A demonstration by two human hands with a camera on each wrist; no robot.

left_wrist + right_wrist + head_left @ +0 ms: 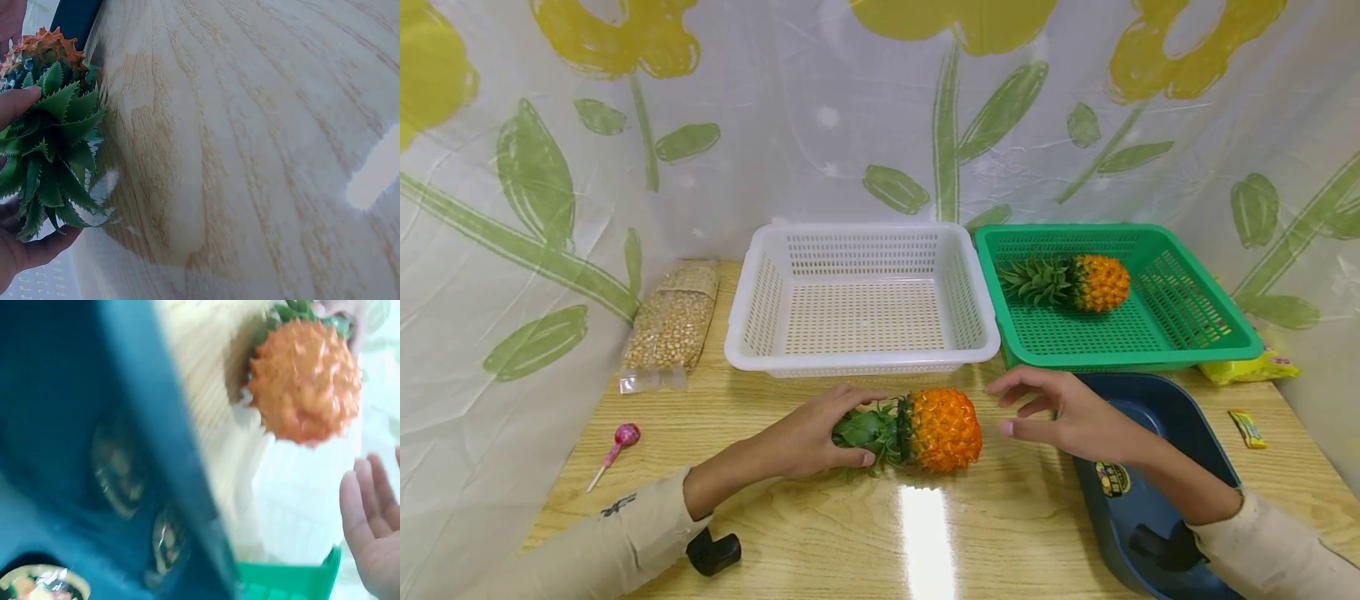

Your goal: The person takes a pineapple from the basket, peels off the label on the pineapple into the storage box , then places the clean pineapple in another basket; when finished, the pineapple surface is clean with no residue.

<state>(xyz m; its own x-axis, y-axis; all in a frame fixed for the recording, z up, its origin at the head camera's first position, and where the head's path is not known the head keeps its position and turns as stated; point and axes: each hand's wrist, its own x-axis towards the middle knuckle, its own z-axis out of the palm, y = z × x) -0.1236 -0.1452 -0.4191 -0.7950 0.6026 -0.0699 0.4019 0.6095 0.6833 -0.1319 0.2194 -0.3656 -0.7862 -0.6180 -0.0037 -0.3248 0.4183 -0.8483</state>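
Observation:
A toy pineapple [942, 429] with an orange body and green leaves lies on its side on the table in the head view. My left hand [820, 435] grips it by the leafy crown [53, 144], thumb on one side and fingers on the other, as the left wrist view also shows. To the right of the orange end, my right hand [1067, 412] hovers with relaxed fingers and holds nothing. The right wrist view shows the fingers [359, 503] apart from the fruit.
Behind stand a white basket [861, 360] and a green basket [1120, 358] holding another pineapple [1101, 283]. A dark blue basin [1105, 517] sits under my right forearm. A bag of corn kernels [672, 321] and a lollipop [627, 435] lie left; a small yellow packet [1247, 429] lies right.

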